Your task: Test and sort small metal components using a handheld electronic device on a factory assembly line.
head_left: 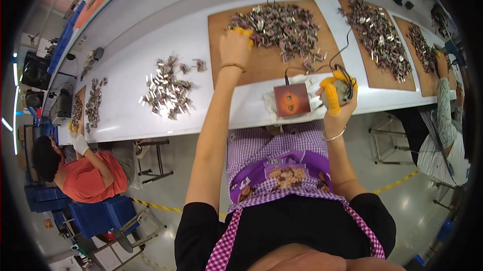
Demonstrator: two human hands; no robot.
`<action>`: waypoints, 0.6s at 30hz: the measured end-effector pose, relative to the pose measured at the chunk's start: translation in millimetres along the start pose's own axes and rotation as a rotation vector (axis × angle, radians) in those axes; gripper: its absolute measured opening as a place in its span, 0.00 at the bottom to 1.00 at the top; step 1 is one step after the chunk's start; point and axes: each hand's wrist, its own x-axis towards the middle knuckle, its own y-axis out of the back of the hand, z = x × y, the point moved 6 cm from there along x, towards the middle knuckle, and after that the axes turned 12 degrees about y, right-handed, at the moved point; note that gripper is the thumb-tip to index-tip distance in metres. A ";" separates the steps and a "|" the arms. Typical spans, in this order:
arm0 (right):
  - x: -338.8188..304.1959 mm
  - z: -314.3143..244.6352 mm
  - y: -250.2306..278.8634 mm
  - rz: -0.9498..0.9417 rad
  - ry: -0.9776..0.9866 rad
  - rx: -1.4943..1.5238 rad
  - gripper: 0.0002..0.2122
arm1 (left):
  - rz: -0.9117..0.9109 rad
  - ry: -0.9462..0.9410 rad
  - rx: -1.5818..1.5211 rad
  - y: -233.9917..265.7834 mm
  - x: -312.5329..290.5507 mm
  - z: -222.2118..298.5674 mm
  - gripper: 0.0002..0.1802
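Note:
My left hand (235,49), with yellow covers on its fingertips, reaches to the left edge of a heap of small metal parts (287,27). Its fingers are bent together; whatever is between them is hidden. The heap lies on a brown board (229,69). My right hand (341,101), also in yellow finger covers, is closed round a grey rounded object (342,91) with dark wire around it. Beside that hand stands a small box (292,100) with a coppery top and two metal contacts, resting on a white cloth (271,109). A black cable runs from the box.
A loose pile of shiny parts (168,90) lies on the white table (121,105) to the left. More heaps (377,37) cover boards at the right. One co-worker in red (95,175) sits at far left; another person's patterned sleeve (445,107) reaches in at far right.

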 end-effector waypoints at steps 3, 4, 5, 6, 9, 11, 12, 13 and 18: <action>-1.9 1.3 6.1 0.017 -0.046 0.021 0.16 | 0.082 -0.021 0.041 -28.9 6.4 -1.3 0.05; 0.1 0.1 7.0 0.018 -0.018 0.039 0.16 | 0.032 -0.012 0.060 -33.8 6.4 -0.9 0.05; 1.8 0.5 7.3 0.022 -0.011 0.050 0.16 | -0.017 0.002 0.080 -38.1 6.7 -3.0 0.05; -0.1 0.7 8.3 0.024 -0.015 0.056 0.16 | 0.005 0.003 0.089 -34.7 1.8 -2.5 0.05; 1.8 1.8 11.1 0.042 -0.029 0.064 0.15 | 0.078 0.004 0.117 -18.2 -8.3 3.7 0.05; 3.7 1.0 10.4 0.041 -0.025 0.052 0.15 | 0.083 0.047 0.124 0.5 -13.8 3.2 0.08; 3.5 0.2 10.4 0.040 -0.029 0.042 0.15 | 0.080 0.071 0.126 10.6 -18.2 2.8 0.09; 2.8 -0.1 10.1 0.037 -0.035 0.031 0.15 | 0.074 0.095 0.128 17.3 -23.5 0.2 0.11; 4.3 -1.4 6.4 0.046 -0.029 0.032 0.15 | -0.297 0.481 -1.098 6.3 -62.2 -50.2 0.14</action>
